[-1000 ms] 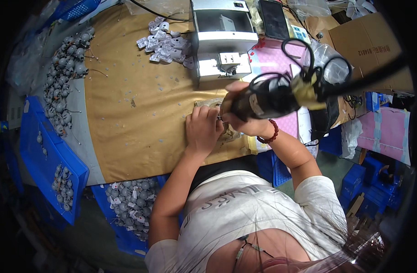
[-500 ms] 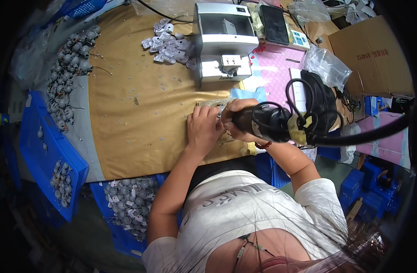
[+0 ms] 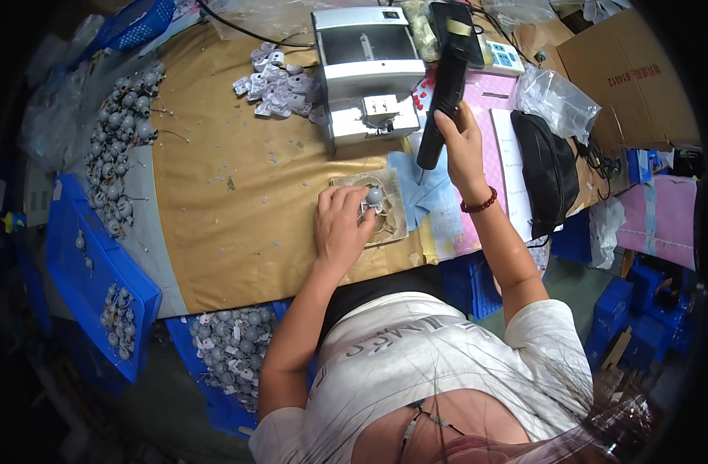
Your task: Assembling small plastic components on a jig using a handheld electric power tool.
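Note:
My right hand (image 3: pixel 464 147) is wrapped round a black electric screwdriver (image 3: pixel 445 100), raised above the right part of the bench. Its thin bit points down over a blue cloth (image 3: pixel 412 179). My left hand (image 3: pixel 341 224) curls its fingers and thumb about a small grey ball-shaped part (image 3: pixel 374 195) with a white piece at its base. That part sits in a tan, square fixture block (image 3: pixel 392 226) on the bench near my body. The fingers hide some of the part and the block's left side.
Behind the block stands a silver machine (image 3: pixel 369 71), with white plastic pieces (image 3: pixel 280 89) heaped on its left. Grey ball parts with wires (image 3: pixel 122 131) line the bench's left edge. A black pouch (image 3: pixel 547 174) and a cardboard box (image 3: pixel 628 85) are at right. Blue trays (image 3: pixel 98 255) hold more balls.
My right hand has lifted the electric screwdriver up and to the right, off the fixture block. The grey ball part now shows. My left hand stays at the block.

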`<action>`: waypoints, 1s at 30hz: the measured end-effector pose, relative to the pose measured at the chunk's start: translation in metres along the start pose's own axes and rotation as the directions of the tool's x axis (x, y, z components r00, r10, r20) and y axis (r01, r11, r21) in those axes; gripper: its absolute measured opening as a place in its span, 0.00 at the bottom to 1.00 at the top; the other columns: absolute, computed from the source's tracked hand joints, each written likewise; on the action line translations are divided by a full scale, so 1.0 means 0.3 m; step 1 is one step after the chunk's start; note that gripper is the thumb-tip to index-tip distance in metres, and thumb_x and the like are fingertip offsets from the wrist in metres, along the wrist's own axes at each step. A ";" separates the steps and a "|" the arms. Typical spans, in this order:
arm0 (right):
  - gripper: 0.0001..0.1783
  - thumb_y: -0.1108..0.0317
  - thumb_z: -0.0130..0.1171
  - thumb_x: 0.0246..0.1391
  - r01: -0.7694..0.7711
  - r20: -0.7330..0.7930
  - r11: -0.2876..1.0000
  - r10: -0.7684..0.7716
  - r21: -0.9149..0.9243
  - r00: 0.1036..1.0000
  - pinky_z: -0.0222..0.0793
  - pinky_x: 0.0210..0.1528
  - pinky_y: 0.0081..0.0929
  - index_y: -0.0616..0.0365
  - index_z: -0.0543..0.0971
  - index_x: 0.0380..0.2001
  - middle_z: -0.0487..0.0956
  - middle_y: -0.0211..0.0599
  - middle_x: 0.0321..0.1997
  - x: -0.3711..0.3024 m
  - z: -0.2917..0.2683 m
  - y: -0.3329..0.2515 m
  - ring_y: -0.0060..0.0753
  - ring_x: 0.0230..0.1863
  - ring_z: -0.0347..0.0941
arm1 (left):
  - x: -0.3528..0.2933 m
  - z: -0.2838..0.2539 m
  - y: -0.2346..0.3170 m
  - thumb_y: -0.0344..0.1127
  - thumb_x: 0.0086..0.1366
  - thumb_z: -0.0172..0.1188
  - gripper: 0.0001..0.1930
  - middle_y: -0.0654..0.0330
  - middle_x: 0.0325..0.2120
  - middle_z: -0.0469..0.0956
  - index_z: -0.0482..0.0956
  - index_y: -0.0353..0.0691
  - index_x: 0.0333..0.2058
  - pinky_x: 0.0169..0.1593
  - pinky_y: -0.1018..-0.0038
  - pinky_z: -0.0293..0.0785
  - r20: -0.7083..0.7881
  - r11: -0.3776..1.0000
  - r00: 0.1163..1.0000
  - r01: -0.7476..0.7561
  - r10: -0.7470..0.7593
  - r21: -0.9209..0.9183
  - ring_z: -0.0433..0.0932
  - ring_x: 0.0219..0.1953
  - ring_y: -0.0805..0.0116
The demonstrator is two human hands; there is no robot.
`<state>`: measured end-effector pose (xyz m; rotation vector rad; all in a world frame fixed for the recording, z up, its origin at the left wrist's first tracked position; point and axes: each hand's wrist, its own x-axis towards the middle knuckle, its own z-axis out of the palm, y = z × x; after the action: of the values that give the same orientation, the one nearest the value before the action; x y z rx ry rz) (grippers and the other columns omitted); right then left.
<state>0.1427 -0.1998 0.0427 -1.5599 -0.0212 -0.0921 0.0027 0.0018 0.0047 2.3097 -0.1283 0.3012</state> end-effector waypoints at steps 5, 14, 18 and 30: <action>0.25 0.75 0.65 0.52 0.513 0.273 0.723 -0.434 -0.463 0.858 0.71 0.55 0.36 0.61 0.76 0.55 0.78 0.46 0.50 -0.161 0.009 0.014 0.47 0.55 0.73 | -0.015 0.002 -0.014 0.28 0.52 0.69 0.20 0.58 0.44 0.80 0.79 0.40 0.45 0.56 0.62 0.70 0.000 0.999 0.999 -0.034 0.034 0.003 0.73 0.51 0.52; 0.07 0.79 0.64 0.55 0.579 0.511 0.749 -0.378 -0.321 0.772 0.75 0.42 0.31 0.63 0.80 0.38 0.81 0.42 0.37 -0.246 0.073 0.115 0.42 0.39 0.79 | -0.007 0.010 -0.011 0.28 0.52 0.70 0.20 0.56 0.43 0.80 0.79 0.39 0.45 0.54 0.61 0.72 0.014 0.999 0.999 -0.035 0.034 0.004 0.74 0.48 0.52; 0.02 0.75 0.59 0.62 0.333 0.423 0.883 -0.177 -0.329 0.889 0.75 0.41 0.27 0.63 0.77 0.35 0.81 0.40 0.36 -0.258 0.094 0.140 0.35 0.36 0.79 | -0.005 0.011 -0.009 0.28 0.53 0.69 0.19 0.56 0.42 0.80 0.79 0.39 0.45 0.54 0.61 0.72 0.017 0.999 0.999 -0.044 0.044 0.014 0.75 0.48 0.52; 0.09 0.73 0.53 0.68 -0.124 0.407 0.983 0.059 0.135 0.912 0.76 0.43 0.21 0.64 0.74 0.48 0.81 0.37 0.43 -0.222 0.065 0.064 0.23 0.40 0.79 | -0.014 -0.005 -0.008 0.26 0.52 0.71 0.19 0.52 0.40 0.81 0.80 0.37 0.45 0.49 0.62 0.75 -0.041 0.997 0.999 -0.038 0.035 -0.066 0.77 0.43 0.51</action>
<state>0.0786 -0.1770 0.0191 -1.3951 -0.2738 0.3009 -0.0011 0.0045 0.0030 2.2358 -0.1585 0.3565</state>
